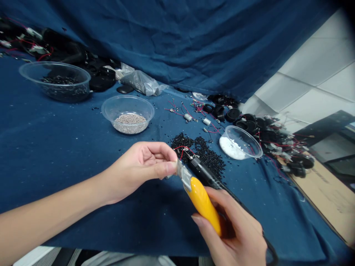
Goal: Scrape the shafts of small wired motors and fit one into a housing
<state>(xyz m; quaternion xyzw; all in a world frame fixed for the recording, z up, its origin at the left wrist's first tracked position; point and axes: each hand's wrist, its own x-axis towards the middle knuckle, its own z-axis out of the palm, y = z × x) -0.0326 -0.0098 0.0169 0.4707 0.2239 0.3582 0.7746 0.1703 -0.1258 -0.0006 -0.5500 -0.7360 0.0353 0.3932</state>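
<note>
- Working over a blue cloth (55, 155) spread on the table and draped up behind, white panels off to the right.
- Your right hand (233, 231) wraps a yellow utility knife (202, 201), long axis slanting up-left, metal end at your left hand (141, 171).
- That left hand pinches narrow, maybe on thin red wires (181, 147); hard to tell.
- A black corded tool (202, 171) runs alongside, above black granules (208, 155); open cloth to your left, near edge just below.

I can't see the tip of the yellow utility knife (202, 201) behind the left hand (138, 173), and the right hand (233, 232) runs off the bottom edge.
</note>
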